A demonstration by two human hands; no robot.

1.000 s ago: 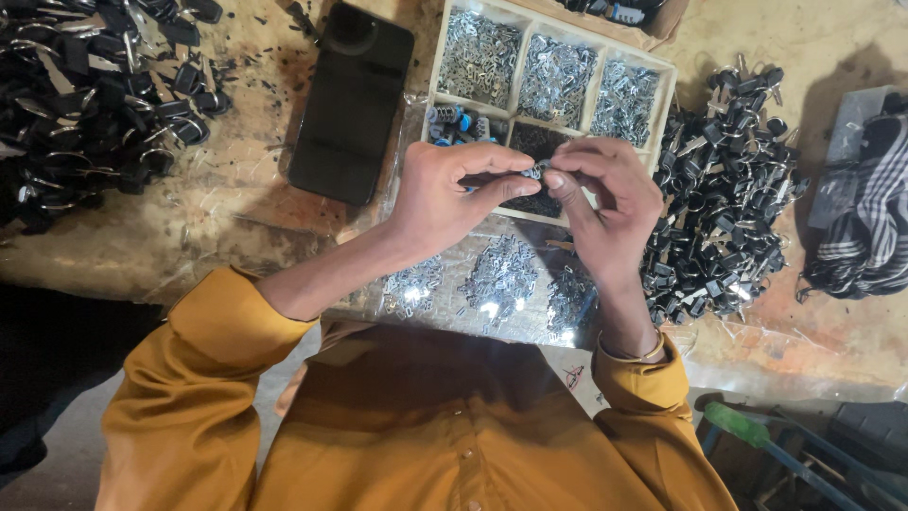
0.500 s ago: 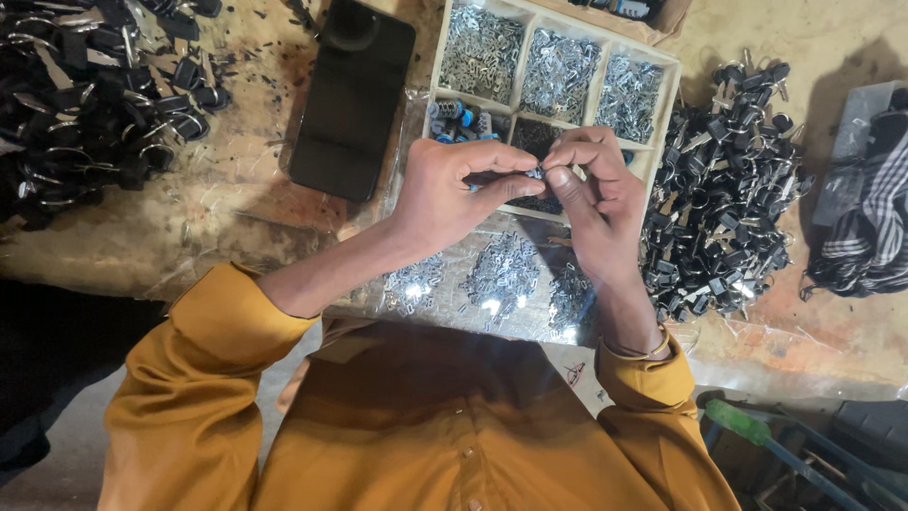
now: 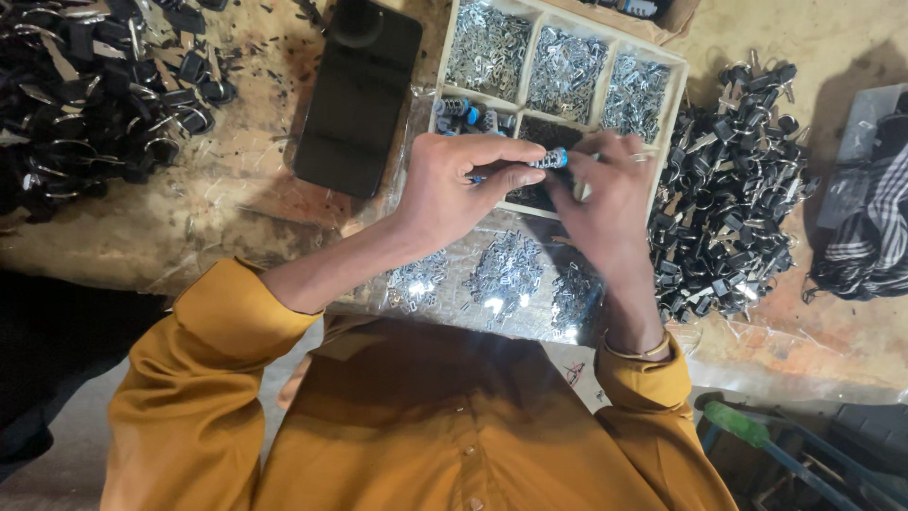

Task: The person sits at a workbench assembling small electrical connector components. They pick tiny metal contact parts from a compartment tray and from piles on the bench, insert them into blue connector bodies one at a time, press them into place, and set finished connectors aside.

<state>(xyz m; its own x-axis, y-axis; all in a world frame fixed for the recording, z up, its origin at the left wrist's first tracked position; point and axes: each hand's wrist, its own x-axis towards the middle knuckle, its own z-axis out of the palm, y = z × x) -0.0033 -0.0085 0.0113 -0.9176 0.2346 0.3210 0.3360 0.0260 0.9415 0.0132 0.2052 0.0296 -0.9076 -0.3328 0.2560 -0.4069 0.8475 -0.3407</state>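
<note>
Left hand: the left hand (image 3: 454, 189) is closed in a pinch, thumb and forefinger clamped on a small cylindrical part (image 3: 541, 161) with a blue end and a ribbed metal body.
Right hand: the right hand (image 3: 605, 203) meets it from the other side, fingers curled in at the same part; whether it grips the part itself or a separate tiny piece is hidden behind the fingers.
Where the part is: held in the air between both hands, just above the near edge of the divided tray (image 3: 673, 66), near the far middle of the workbench (image 3: 236, 180).
Handling: it looks light, stiff and hard, probably slick on the metal; fingertip hold at the ends seems best, leaving the middle free. Small enough to slip and be lost among the loose pieces below.
Tray: far compartments hold silvery metal bits; a near compartment holds more blue-ended parts (image 3: 463, 112).
Near edge: a clear plastic sheet with heaps of shiny metal bits (image 3: 501, 279).
Right side: a pile of black parts (image 3: 728, 218).
Far left corner: another black pile (image 3: 95, 95).
Left of tray: a black phone (image 3: 359, 95), lying flat.
</note>
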